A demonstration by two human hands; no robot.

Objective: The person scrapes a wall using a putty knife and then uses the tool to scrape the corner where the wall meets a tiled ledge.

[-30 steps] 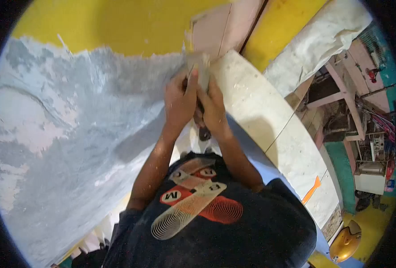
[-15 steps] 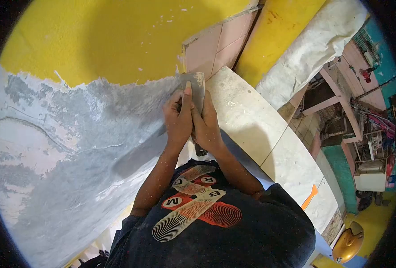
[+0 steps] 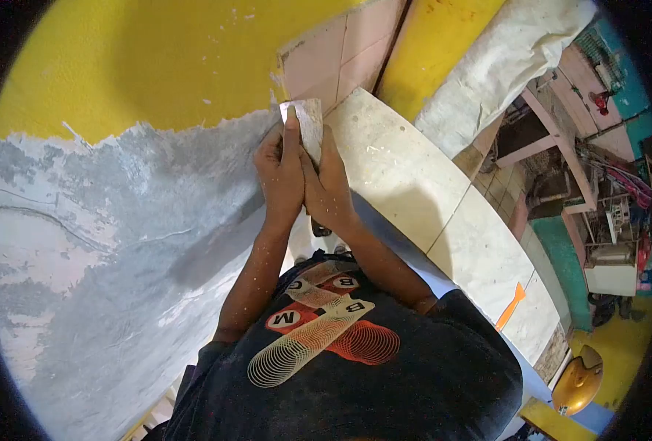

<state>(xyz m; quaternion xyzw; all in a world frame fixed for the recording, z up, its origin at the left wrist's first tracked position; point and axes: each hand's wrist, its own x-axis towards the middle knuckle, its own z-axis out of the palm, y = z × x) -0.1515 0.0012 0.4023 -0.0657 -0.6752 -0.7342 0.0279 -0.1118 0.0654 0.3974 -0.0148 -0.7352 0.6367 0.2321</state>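
A flat grey metal scraper (image 3: pixel 307 121) is held between both hands, its squared blade at the lower edge of the yellow paint (image 3: pixel 171 66). My left hand (image 3: pixel 278 173) is closed round its left side, one finger stretched up along the blade. My right hand (image 3: pixel 329 184) is closed round its right side, pressed against the left. The scraper's handle is mostly hidden by the hands. Bare grey and whitish wall (image 3: pixel 142 191) lies left of the hands, with a jagged paint edge.
A pale tiled counter (image 3: pixel 406 169) curves along the right, with an orange tool (image 3: pixel 513 305) near its outer edge. Pink tiles (image 3: pixel 340 51) border the yellow wall. White sheeting (image 3: pixel 502 73) hangs beyond, and a golden rounded object (image 3: pixel 578 384) is at lower right.
Both hands and the scraper appear slightly farther left and up in view. The blade has tilted and now looks brighter. Pale flecks now show on the counter.
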